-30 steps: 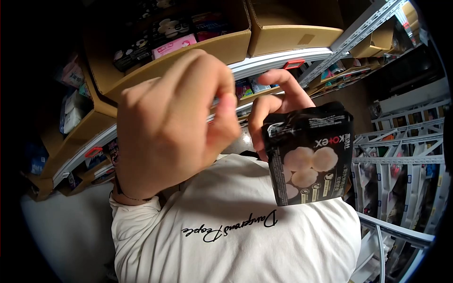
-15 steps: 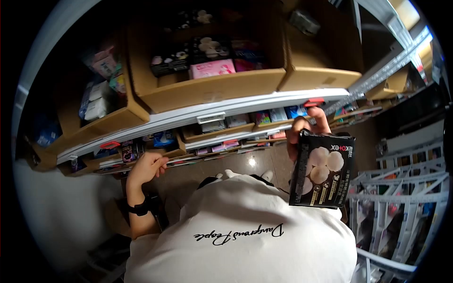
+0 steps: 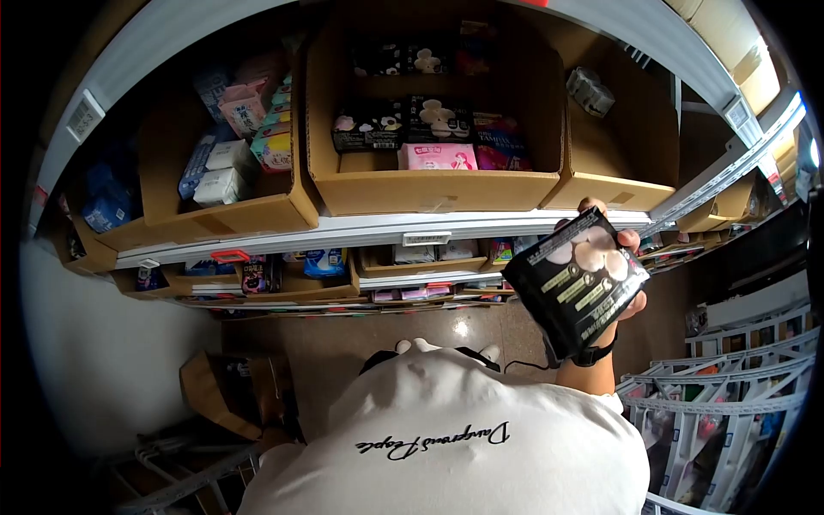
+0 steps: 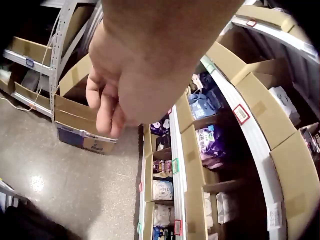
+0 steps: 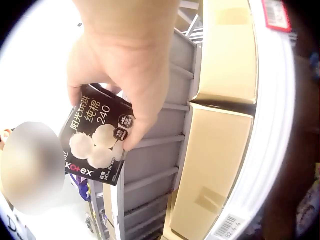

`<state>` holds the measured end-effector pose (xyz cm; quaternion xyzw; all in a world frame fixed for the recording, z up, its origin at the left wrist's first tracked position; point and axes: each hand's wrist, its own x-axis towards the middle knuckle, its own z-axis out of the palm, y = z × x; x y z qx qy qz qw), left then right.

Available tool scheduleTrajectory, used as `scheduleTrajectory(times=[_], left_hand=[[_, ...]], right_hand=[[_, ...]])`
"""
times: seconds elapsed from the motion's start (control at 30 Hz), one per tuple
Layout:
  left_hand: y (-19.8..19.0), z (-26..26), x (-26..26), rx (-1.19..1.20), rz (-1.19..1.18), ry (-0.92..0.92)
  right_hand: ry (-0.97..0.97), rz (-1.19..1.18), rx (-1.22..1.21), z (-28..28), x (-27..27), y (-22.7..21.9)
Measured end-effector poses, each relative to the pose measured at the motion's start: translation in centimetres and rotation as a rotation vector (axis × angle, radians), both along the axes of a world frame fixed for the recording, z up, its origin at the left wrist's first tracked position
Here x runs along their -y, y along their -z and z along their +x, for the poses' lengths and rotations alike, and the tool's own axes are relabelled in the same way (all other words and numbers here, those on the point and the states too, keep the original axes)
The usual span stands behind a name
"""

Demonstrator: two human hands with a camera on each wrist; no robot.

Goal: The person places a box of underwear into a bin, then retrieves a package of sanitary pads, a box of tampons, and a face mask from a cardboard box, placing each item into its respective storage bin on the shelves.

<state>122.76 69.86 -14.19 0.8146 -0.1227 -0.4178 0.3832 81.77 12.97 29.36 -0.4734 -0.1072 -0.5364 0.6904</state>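
Where thumb meets wrapper: the right hand (image 5: 122, 65) pinches a flat black pack (image 5: 97, 132), thumb pressed on its glossy printed face, the other fingers curled behind it.
Black pack: a soft rectangular packet with white cotton-ball pictures and pale lettering; the head view shows it (image 3: 575, 281) tilted, one corner pointing down, held in the air in front of the shelf edge (image 3: 360, 230).
Right hand from above: only fingertips (image 3: 629, 237) show past the pack's upper edge, with a dark wristband (image 3: 594, 354) below it.
Left hand (image 4: 125, 85): fingers loosely curled together, nothing between them, hanging well apart from the pack; it is out of the head view.
Beyond the right fingers: an open brown cardboard box (image 3: 429, 190), matte and square-cornered, holding a pink packet (image 3: 438, 157) and dark packets (image 3: 403, 120).
Beside that: a second cardboard box (image 3: 223, 210) with pale wrapped bundles.
Below the left fingers: speckled grey floor (image 4: 70, 180), smooth and shiny.
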Motion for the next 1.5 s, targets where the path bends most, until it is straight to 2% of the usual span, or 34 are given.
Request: scheduleTrajectory(times=[0.07,0.1,0.17,0.2,0.23,0.3,0.37,0.43,0.5,0.57,0.63,0.67,0.7,0.77,0.8,0.87,0.9,1.0,1.03,1.13,1.2,1.27,1.33,1.43,1.47,1.5], left_hand=[[0.3,0.7,0.6,0.016,0.005,0.092],[0.7,1.5,1.4,0.032,-0.025,0.146],[1.5,4.0,4.4,0.069,-0.134,0.266],[0.4,4.3,7.2,0.23,-0.002,0.247],[-3.2,3.8,12.5,0.39,0.131,0.225],[-15.4,1.0,21.3,0.619,0.117,0.352],[-20.7,0.1,26.3,0.789,-0.325,0.545],[-29.3,-4.0,31.5,0.59,-0.428,0.512],[-36.4,-8.0,34.3,0.528,-0.583,0.588],[-41.4,-10.3,36.3,0.7,-0.829,0.721],[-45.2,-11.9,39.7,1.243,-1.083,0.663],[-46.9,-12.0,41.0,1.333,-1.031,0.715],[-48.3,-12.4,42.3,1.475,-0.946,0.681],[-48.9,-12.0,44.5,1.555,-0.801,0.695],[-48.4,-11.6,45.1,1.593,-0.73,0.736],[-48.1,-11.8,45.6,1.574,-0.705,0.741],[-48.1,-11.8,45.8,1.555,-0.669,0.74],[-48.2,-12.0,45.3,1.439,-0.703,0.777],[-48.0,-12.2,44.8,1.436,-0.785,0.776],[-47.8,-12.8,43.2,1.445,-0.816,0.784],[-48.2,-13.6,42.1,1.423,-0.843,0.796],[-48.7,-14.4,41.0,1.399,-0.745,0.837],[-48.5,-15.0,40.3,1.425,-0.785,0.83],[-48.5,-15.5,39.5,1.413,-0.889,0.83],[-48.4,-15.6,39.4,1.417,-0.883,0.82],[-48.2,-15.6,39.4,1.413,-0.899,0.819]], right_hand=[[0.049,0.006,-0.073,0.4,-0.1,-1.4],[0.034,-0.059,-0.126,0.2,0.3,-2.2],[0.113,-0.042,-0.211,0.6,-0.2,-3.8],[0.141,-0.052,-0.232,0.9,0.0,-4.2],[0.154,-0.063,-0.231,1.1,0.3,-4.4],[0.11,-0.039,-0.186,1.4,0.6,-4.7],[0.115,-0.024,-0.126,1.6,0.0,-5.1],[0.176,-0.084,-0.186,1.1,-0.7,-5.6],[0.311,-0.207,-0.278,0.9,-1.1,-5.5],[0.355,-0.183,-0.305,0.5,-1.5,-5.1],[0.37,-0.219,-0.372,-0.5,-1.3,-4.4],[0.304,-0.283,-0.363,-0.8,-1.6,-4.7],[0.307,-0.281,-0.386,-1.2,-1.9,-4.7],[0.38,-0.331,-0.373,-1.7,-2.5,-4.5],[0.314,-0.138,-0.543,-3.3,-3.5,-4.8],[0.426,-0.129,-0.687,-5.5,-3.7,-5.0],[0.529,-0.14,-0.861,-6.3,-4.0,-5.4],[0.679,-0.278,-0.825,-6.3,-4.8,-7.2],[0.672,-0.282,-0.8,-6.5,-4.7,-7.8],[0.664,-0.304,-0.846,-6.6,-5.2,-10.8],[0.803,-0.368,-0.814,-5.7,-5.1,-11.9],[0.823,-0.505,-1.01,-5.2,-3.6,-13.7],[0.909,-0.587,-1.144,-3.1,-4.3,-15.9],[0.974,-1.061,-1.156,1.5,-2.2,-18.1],[1.14,-1.258,-1.0,3.4,-0.6,-17.4],[1.067,-1.27,-1.169,5.6,0.1,-18.0]])
